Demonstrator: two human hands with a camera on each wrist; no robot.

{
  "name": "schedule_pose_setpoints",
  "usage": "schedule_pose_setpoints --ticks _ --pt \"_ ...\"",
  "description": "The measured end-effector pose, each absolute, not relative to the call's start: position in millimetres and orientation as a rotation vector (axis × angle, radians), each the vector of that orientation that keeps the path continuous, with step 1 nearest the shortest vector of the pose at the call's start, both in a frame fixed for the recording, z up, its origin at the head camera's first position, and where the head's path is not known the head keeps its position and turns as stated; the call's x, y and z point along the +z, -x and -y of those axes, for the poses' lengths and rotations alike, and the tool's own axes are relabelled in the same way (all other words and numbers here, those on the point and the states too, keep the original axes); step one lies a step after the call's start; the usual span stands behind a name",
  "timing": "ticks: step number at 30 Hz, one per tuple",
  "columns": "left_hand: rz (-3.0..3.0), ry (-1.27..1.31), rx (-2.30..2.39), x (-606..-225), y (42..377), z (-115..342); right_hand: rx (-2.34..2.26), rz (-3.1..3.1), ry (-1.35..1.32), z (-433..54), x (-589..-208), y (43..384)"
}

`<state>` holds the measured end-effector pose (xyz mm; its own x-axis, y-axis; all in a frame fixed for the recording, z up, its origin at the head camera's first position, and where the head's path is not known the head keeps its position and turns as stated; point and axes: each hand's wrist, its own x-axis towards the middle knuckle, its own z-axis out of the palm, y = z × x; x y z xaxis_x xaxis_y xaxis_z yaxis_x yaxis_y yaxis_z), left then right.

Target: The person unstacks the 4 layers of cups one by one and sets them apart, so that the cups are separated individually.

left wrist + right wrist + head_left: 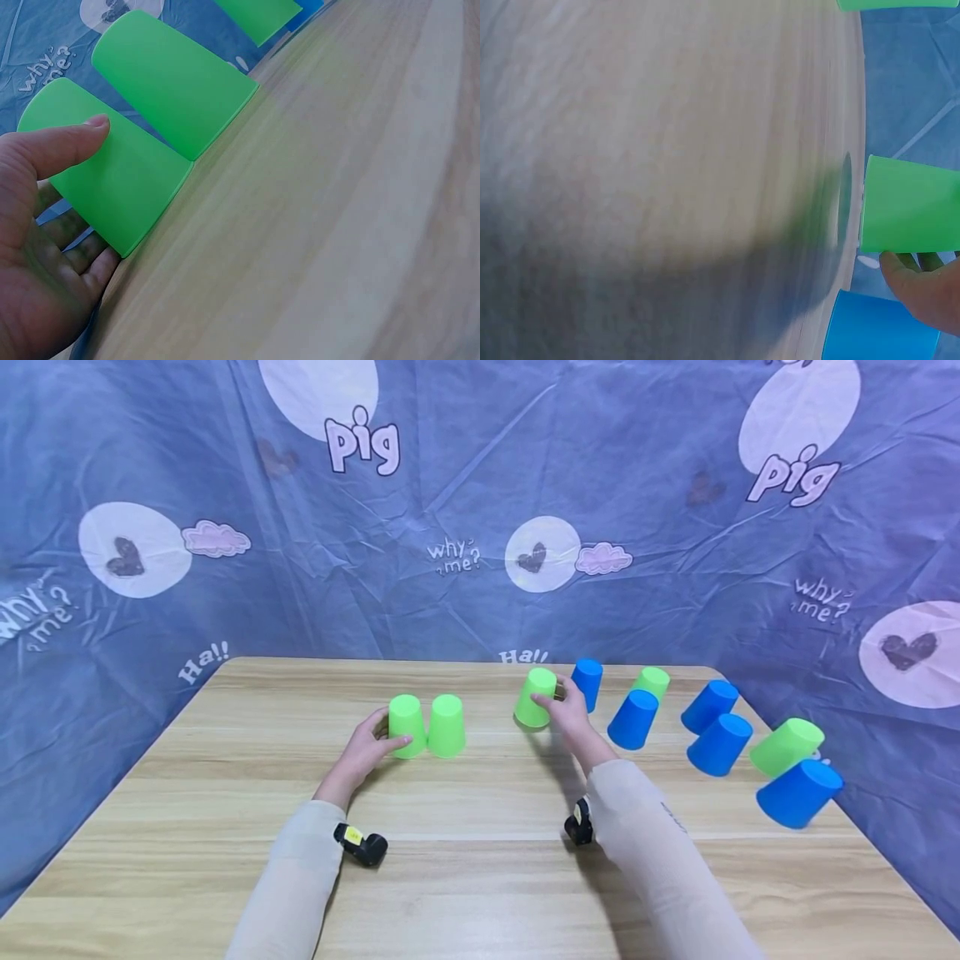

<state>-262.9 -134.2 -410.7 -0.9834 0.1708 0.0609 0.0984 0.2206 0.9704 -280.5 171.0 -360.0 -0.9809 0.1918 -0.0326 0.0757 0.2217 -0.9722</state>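
Observation:
Two upside-down green cups stand side by side left of the table's middle. My left hand [365,750] holds the left green cup [405,720], thumb across its front and fingers round its far side. In the left wrist view, that cup's lower rim meets the neighbouring green cup [176,86]. To the right, my right hand [573,718] grips another upside-down green cup [532,700] from its right side. This cup [911,206] hangs a little above the table in the right wrist view, its shadow on the wood below.
Right of my right hand, several upside-down blue cups [633,720] and two green cups [787,747] stand on the wooden table [480,877]. One blue cup [587,683] stands just behind that hand. A blue printed cloth [480,610] hangs behind the table.

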Motion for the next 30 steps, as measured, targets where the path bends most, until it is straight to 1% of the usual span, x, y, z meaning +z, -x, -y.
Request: schedule_pose_setpoints --ticks 11,30 --pt "-2.421 -0.252 1.889 -410.4 262.0 134.2 1.844 2.378 0.294 -176.4 -366.9 286.5" --pt "-2.395 -0.25 1.905 -409.3 261.6 134.8 1.813 2.41 0.328 -177.9 -371.9 287.3"
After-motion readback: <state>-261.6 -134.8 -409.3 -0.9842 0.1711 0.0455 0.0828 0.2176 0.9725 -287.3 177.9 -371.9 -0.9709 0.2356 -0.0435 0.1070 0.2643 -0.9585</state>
